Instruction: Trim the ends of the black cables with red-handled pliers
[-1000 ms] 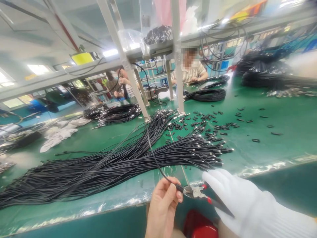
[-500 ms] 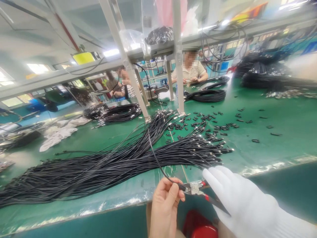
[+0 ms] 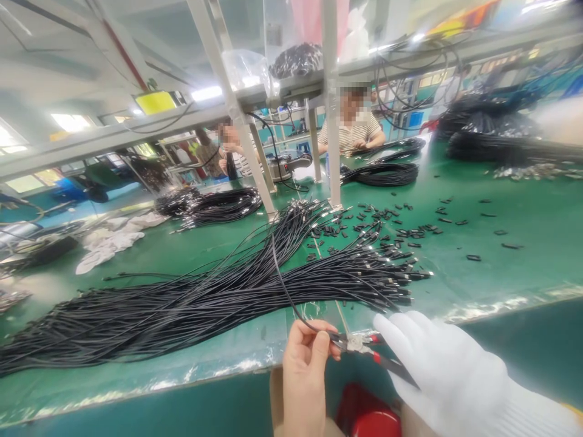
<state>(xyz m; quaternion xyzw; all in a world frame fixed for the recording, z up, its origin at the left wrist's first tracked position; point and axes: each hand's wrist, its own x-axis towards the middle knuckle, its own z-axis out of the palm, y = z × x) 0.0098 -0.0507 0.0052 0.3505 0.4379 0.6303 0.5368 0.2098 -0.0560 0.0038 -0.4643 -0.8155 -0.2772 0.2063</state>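
My bare left hand (image 3: 305, 370) pinches the end of a single black cable (image 3: 285, 291) that rises from the big bundle of black cables (image 3: 191, 303) lying across the green table (image 3: 523, 267). My right hand (image 3: 449, 370), in a white glove, grips red-handled pliers (image 3: 364, 347), whose metal jaws meet the cable end at my left fingertips, just in front of the table's front edge.
Small black parts (image 3: 387, 227) lie scattered beyond the bundle. Coiled cables (image 3: 380, 174) and white cloths (image 3: 107, 240) sit farther back, white frame posts (image 3: 332, 121) stand on the table, and seated people (image 3: 353, 127) work opposite. A red object (image 3: 367, 416) is below my hands.
Both hands, with cable end and pliers, have drifted slightly up and right; the grip looks the same.
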